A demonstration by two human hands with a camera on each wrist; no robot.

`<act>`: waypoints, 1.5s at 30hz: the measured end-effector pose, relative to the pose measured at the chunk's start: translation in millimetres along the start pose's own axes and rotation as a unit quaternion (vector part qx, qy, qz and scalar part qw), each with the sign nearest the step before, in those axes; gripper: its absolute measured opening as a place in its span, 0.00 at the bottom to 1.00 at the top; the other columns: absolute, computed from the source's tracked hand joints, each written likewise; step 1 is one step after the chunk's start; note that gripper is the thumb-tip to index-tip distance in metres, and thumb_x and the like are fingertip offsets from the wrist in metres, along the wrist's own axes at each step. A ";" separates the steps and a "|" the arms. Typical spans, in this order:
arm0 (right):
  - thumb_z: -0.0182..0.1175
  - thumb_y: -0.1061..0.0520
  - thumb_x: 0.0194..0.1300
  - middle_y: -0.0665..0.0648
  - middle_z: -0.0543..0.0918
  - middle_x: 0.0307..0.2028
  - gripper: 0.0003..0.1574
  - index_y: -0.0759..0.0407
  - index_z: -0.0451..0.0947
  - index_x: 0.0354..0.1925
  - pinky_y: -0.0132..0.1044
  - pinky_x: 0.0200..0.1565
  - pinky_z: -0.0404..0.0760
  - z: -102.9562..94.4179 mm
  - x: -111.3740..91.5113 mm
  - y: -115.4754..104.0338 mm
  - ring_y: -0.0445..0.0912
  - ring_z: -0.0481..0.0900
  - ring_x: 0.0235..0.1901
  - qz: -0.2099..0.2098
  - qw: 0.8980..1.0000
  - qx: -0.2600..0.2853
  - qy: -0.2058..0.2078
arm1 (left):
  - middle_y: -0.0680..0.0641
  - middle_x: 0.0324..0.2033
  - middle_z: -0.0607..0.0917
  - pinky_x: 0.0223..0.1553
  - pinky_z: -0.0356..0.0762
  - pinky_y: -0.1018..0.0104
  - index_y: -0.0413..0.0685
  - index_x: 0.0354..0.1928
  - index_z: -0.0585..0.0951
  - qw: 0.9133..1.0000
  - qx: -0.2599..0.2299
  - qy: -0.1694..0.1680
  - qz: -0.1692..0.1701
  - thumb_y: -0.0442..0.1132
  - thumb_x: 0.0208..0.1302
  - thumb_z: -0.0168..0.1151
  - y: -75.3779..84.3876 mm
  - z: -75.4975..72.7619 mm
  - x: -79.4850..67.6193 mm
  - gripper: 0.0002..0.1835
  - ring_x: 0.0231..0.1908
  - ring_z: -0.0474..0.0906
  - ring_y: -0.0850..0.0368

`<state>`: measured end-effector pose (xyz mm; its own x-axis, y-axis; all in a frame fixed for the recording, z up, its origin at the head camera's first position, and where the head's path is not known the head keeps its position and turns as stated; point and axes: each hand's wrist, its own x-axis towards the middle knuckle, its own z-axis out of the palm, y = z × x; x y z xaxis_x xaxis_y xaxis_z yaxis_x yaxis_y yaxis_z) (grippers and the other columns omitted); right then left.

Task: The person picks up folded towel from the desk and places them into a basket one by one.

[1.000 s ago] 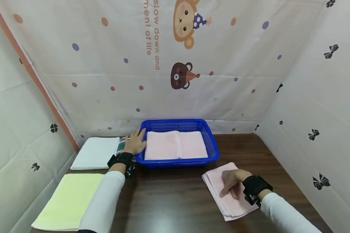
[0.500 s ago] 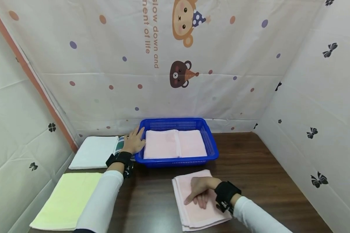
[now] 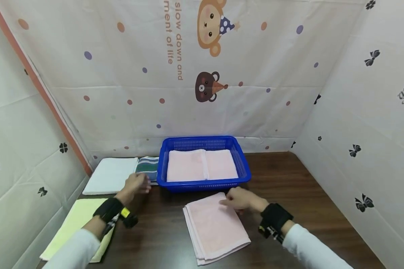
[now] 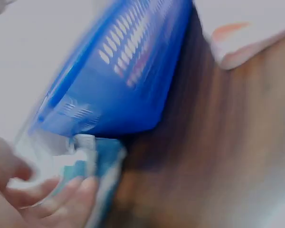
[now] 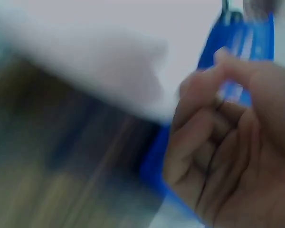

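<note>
A folded pink towel [image 3: 215, 228] lies on the table in front of a blue basket [image 3: 203, 185]. My right hand [image 3: 240, 199] is at the towel's far right corner in the head view, one finger reaching over its edge. In the right wrist view its fingers [image 5: 194, 142] are loosely curled, with no cloth showing in the gap beside the thumb. My left hand [image 3: 136, 184] is off the basket, close to a striped green and blue towel [image 3: 148, 166]. Its fingers [image 4: 71, 199] are relaxed and hold nothing in the blurred left wrist view.
Two folded pink towels [image 3: 186, 166] lie side by side in the basket. White towels [image 3: 109, 173] are stacked at the back left, with yellow towels [image 3: 65, 228] in front of them, partly under my left arm. Printed cloth walls [image 3: 256, 74] enclose the table [image 3: 282, 179].
The folded pink towel has slid left to the front of the basket. My right hand has gone from its middle to its far right corner. My left hand has left the basket rim.
</note>
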<state>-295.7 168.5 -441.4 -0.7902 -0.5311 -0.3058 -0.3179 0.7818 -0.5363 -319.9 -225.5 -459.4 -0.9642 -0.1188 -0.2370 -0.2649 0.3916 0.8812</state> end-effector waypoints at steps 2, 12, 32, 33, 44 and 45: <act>0.60 0.48 0.74 0.50 0.75 0.12 0.26 0.63 0.80 0.23 0.32 0.16 0.74 -8.9 -8.3 13.6 0.41 0.74 0.12 0.047 0.998 0.002 0.032 | 0.39 0.35 0.87 0.35 0.89 0.60 0.23 0.53 0.76 0.994 -0.041 -0.084 -0.056 0.35 0.74 0.44 -10.4 1.6 -19.6 0.19 0.30 0.86 0.53; 0.65 0.56 0.70 0.51 0.80 0.16 0.18 0.59 0.76 0.23 0.28 0.21 0.80 11.9 -12.4 19.8 0.35 0.77 0.14 0.048 0.992 0.109 -0.027 | 0.32 0.55 0.83 0.58 0.82 0.47 0.19 0.64 0.67 0.953 -0.094 -0.266 -0.111 0.36 0.73 0.55 -3.1 74.1 -75.5 0.27 0.56 0.83 0.42; 0.68 0.55 0.67 0.51 0.77 0.13 0.18 0.57 0.74 0.23 0.25 0.16 0.74 44.8 -0.4 -4.6 0.37 0.73 0.11 0.112 0.983 0.141 -0.038 | 0.45 0.30 0.84 0.35 0.87 0.64 0.36 0.41 0.78 0.969 -0.036 -0.196 -0.146 0.39 0.64 0.65 -17.7 92.5 -106.1 0.12 0.29 0.82 0.57; 0.68 0.55 0.67 0.51 0.77 0.13 0.18 0.57 0.74 0.23 0.26 0.16 0.75 44.4 -1.2 -5.1 0.37 0.73 0.10 0.114 0.982 0.147 -0.036 | 0.44 0.31 0.84 0.36 0.88 0.63 0.35 0.42 0.78 0.974 -0.029 -0.177 -0.137 0.39 0.64 0.66 -17.7 92.8 -105.6 0.13 0.30 0.82 0.57; 0.66 0.58 0.69 0.58 0.85 0.23 0.10 0.63 0.78 0.34 0.38 0.23 0.87 40.9 -21.3 2.7 0.42 0.83 0.18 0.096 0.962 0.251 -0.043 | 0.47 0.28 0.86 0.30 0.88 0.66 0.41 0.33 0.81 0.977 0.012 -0.182 -0.110 0.40 0.62 0.69 -16.3 89.1 -108.2 0.09 0.25 0.82 0.60; 0.66 0.59 0.69 0.59 0.85 0.24 0.08 0.63 0.77 0.35 0.38 0.24 0.87 40.9 -22.6 2.9 0.43 0.84 0.19 0.097 0.960 0.259 -0.044 | 0.47 0.28 0.86 0.31 0.88 0.65 0.40 0.34 0.81 0.975 0.004 -0.192 -0.109 0.40 0.63 0.69 -16.1 90.0 -107.7 0.10 0.26 0.83 0.60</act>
<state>-257.3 169.4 -468.2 -0.7540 -0.4343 -0.4928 0.1522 0.6143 -0.7742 -212.9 -136.9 -484.9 -0.8178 0.1490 -0.5558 -0.4634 0.4022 0.7896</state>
